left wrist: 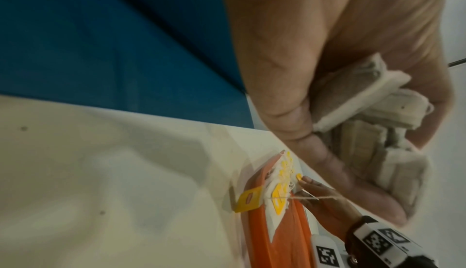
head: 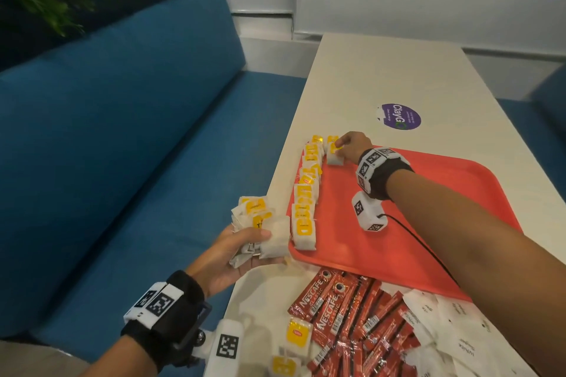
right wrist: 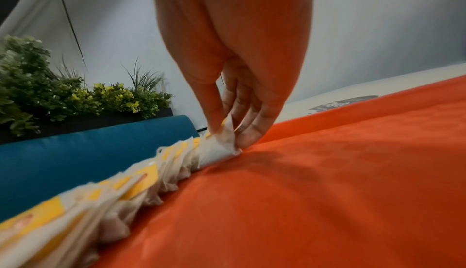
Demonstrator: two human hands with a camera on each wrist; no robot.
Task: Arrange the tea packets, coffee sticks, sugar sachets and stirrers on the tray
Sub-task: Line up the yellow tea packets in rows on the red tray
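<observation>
A row of tea packets [head: 304,199] lies overlapped along the left edge of the red tray [head: 428,223], which sits on the white table [head: 398,76]. At the far end of that row the right hand [head: 352,147] pinches one tea packet [head: 333,157]; the right wrist view alone shows thumb and fingertips [right wrist: 249,138] closing on its upper corner while its lower edge touches the tray floor. The left hand [head: 232,257] hovers beside the tray's near left corner, cupping a bunch of tea packets [head: 260,223]; the left wrist view shows the fingers curled round their pale undersides, which the head view hides. Only the head view shows the loose coffee sticks [head: 352,324] and white sugar sachets [head: 453,324] heaped on the table in front of the tray, the purple sticker [head: 399,117], and the blue bench [head: 122,147].
</observation>
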